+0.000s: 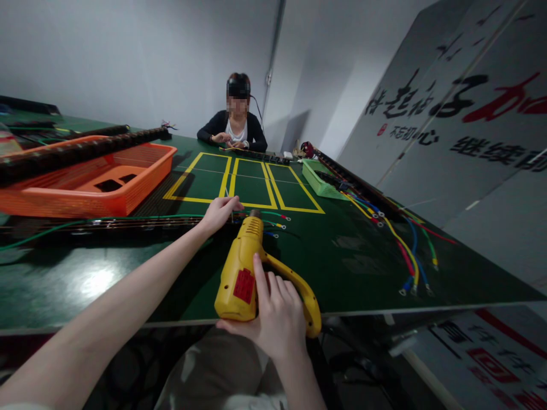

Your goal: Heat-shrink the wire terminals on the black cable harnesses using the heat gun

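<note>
Heat gun work on a wire harness at the desk (128,285)
Right hand (277,319) is clamped on the heat gun (243,267), nozzle near the wires (273,219); left hand (220,212) pinches the harness (106,223) – judged best: keep fingers behind the nozzle

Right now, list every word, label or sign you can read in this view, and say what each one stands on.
"不忘初心": small black characters on the grey wall panel, beside a small red mark.
Large black and red brush characters above them on the same panel: cut off and slanted, not readable for sure.
"继续前": black characters lower on that panel, running off the edge.
Red label on the yellow heat gun in the right hand: print too small to read.
Red characters on the lower board: blurred.
</note>
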`<state>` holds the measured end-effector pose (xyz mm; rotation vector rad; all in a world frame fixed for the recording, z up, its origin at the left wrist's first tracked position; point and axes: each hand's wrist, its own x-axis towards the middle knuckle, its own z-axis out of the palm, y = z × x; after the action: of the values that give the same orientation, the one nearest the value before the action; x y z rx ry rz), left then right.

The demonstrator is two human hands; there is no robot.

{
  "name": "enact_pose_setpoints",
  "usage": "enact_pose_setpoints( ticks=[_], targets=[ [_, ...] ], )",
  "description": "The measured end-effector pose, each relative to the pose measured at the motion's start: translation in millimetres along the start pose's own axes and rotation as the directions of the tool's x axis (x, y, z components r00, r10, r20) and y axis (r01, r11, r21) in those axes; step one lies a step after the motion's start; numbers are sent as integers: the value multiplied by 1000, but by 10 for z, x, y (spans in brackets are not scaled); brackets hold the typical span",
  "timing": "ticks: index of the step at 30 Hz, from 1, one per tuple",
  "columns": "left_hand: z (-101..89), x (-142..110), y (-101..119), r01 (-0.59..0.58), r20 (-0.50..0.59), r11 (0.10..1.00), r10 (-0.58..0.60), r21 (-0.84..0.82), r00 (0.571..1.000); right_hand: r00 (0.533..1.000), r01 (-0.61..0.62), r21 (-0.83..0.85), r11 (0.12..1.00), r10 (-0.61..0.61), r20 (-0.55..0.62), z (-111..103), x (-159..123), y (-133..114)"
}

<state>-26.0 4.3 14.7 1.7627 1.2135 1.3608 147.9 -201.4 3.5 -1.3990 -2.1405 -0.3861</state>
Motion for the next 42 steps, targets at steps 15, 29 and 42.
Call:
enact_pose_setpoints(
  ticks=[15,29,42],
  targets=[
    [-16,11,-34,19,-25,999,-19,-27,999,997,62,27,998,-63,44,61,57,-214],
    [-11,-3,-53,15,-20,999,-15,-28,1000,999,24,-25,999,-25,-29,-22,36,285],
    [-12,-33,5,31,-16,1000,-31,1,999,999,-8,-96,995,5,-38,-80,3,436]
  ],
)
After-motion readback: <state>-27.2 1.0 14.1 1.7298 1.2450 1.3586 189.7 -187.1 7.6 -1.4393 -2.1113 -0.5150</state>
